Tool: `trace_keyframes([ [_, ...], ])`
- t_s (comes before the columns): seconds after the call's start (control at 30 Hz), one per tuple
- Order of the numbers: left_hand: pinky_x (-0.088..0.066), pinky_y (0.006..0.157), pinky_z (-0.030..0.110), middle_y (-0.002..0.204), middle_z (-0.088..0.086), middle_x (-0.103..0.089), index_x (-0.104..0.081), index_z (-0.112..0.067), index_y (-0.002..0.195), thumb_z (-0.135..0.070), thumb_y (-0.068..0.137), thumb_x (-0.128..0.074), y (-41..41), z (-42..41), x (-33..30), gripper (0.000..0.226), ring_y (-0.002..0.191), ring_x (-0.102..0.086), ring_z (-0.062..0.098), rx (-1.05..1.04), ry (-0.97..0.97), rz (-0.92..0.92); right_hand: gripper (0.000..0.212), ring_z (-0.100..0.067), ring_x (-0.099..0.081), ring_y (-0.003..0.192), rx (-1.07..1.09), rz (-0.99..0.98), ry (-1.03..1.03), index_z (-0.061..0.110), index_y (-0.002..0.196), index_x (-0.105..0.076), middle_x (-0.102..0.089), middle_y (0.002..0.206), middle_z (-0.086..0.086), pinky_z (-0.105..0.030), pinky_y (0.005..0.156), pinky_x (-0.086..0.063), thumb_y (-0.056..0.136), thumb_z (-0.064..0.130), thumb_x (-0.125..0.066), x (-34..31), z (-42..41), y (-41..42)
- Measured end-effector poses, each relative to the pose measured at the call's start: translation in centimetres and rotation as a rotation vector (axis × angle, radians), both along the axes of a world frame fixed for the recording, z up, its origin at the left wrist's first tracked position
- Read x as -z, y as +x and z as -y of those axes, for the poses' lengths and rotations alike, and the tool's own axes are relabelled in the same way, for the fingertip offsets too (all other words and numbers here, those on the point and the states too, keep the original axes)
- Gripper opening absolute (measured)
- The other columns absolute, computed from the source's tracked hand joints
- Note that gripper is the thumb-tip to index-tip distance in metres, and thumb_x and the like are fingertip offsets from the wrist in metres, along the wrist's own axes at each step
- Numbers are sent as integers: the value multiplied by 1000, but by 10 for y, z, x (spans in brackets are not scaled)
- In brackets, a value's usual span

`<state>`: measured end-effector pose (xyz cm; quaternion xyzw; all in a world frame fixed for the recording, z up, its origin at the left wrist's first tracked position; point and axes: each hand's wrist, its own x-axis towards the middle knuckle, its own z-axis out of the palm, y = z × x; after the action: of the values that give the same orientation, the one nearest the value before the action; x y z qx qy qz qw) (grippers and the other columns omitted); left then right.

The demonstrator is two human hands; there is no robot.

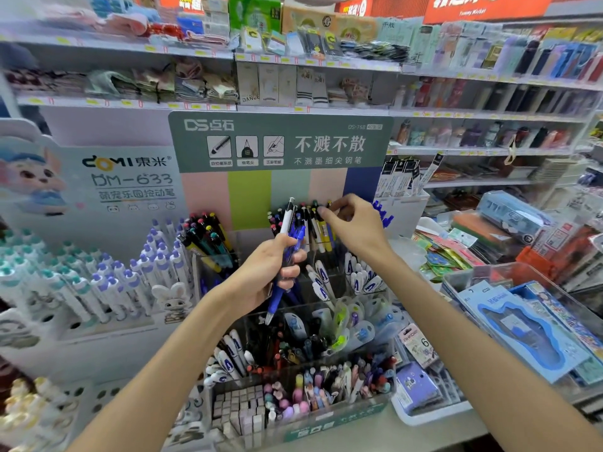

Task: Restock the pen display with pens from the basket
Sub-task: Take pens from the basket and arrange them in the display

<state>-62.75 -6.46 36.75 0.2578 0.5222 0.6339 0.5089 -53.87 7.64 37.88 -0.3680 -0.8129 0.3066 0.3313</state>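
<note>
A tiered clear pen display [368, 409] stands in front of me under a green DS sign, its compartments packed with pens. My left hand [267, 272] grips a small bundle of pens [287, 252], blue ones and a white one, held upright in front of the display's middle. My right hand [354, 225] reaches to the top back compartment, where its fingertips pinch the top of a yellow-and-black pen [323, 230] standing among several others. No basket is in view.
A white DOMI display [107, 278] of purple and teal pens stands to the left. Clear bins of packaged stationery [528, 324] sit at the right. Stocked shelves [293, 63] run behind and above. A grey counter edge [434, 435] lies below.
</note>
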Motion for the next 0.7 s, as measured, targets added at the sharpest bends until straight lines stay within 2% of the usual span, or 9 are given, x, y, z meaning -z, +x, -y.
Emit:
trace_keyframes([
  [0.07, -23, 31, 14, 54, -7, -42, -46, -10, 97, -16, 101, -29, 1, 0, -2, 18, 35, -29, 3, 26, 3, -9, 25, -2, -46, 54, -187, -55, -278, 21, 84, -68, -53, 63, 12, -17, 54, -36, 89, 45, -60, -8, 16, 12],
  [0.13, -26, 32, 14, 56, -8, -48, -49, -10, 99, -17, 103, -32, 3, 0, -2, 19, 37, -35, 3, 64, 16, -22, 28, -3, -38, 47, -350, -28, -483, 18, 83, -70, -49, 58, 8, -14, 46, -32, 88, 44, -61, -12, 29, 25],
  [0.23, -37, 39, 15, 67, -6, -57, -56, -10, 97, -18, 102, -39, 9, -2, 0, 20, 46, -48, 3, 112, 53, -72, 16, -2, -41, 48, -343, -56, -503, 19, 95, -73, -58, 57, 12, -12, 45, -34, 84, 31, -70, -6, 31, 37],
  [0.33, -53, 50, 19, 81, -5, -72, -63, -10, 99, -19, 101, -42, 14, -5, -1, 23, 63, -68, 6, 104, 25, -102, 13, -1, -50, 55, -274, -147, -507, 19, 94, -72, -67, 72, 6, -13, 50, -40, 83, 26, -72, -4, 28, 46],
  [0.43, -57, 55, 23, 95, 1, -74, -59, -6, 115, -18, 102, -41, 16, -10, -3, 25, 77, -73, 14, 78, 0, -67, 10, -5, -63, 68, -160, -407, -575, 13, 98, -68, -70, 84, 0, -13, 57, -48, 90, 15, -62, -11, 10, 59],
  [0.47, -57, 55, 24, 97, 2, -74, -57, -6, 119, -19, 102, -41, 14, -10, -3, 27, 78, -73, 15, 57, -14, -59, 8, -6, -65, 70, -83, -499, -545, 12, 96, -66, -69, 85, -2, -13, 58, -49, 92, 12, -59, -15, 1, 64],
  [0.53, -57, 55, 25, 95, 1, -74, -57, -8, 119, -20, 103, -40, 12, -10, -2, 27, 76, -73, 15, 20, -45, -51, 7, -9, -66, 71, 104, -549, -342, 10, 95, -64, -67, 85, -5, -13, 60, -50, 94, 9, -56, -18, -18, 71],
  [0.63, -50, 43, 19, 78, -4, -72, -60, -14, 114, -25, 103, -40, 10, -11, 1, 26, 56, -67, 8, -4, -97, -62, 12, -14, -66, 74, 248, -452, -65, 7, 104, -63, -67, 87, -7, -23, 70, -56, 94, 10, -57, -15, -36, 72],
  [0.7, -38, 37, 16, 63, -6, -61, -60, -16, 113, -27, 103, -39, 10, -13, 3, 26, 43, -52, 4, -1, -101, -72, 16, -21, -68, 81, 235, -324, 46, 7, 106, -64, -69, 91, -9, -35, 79, -57, 93, 12, -58, -11, -41, 67],
])
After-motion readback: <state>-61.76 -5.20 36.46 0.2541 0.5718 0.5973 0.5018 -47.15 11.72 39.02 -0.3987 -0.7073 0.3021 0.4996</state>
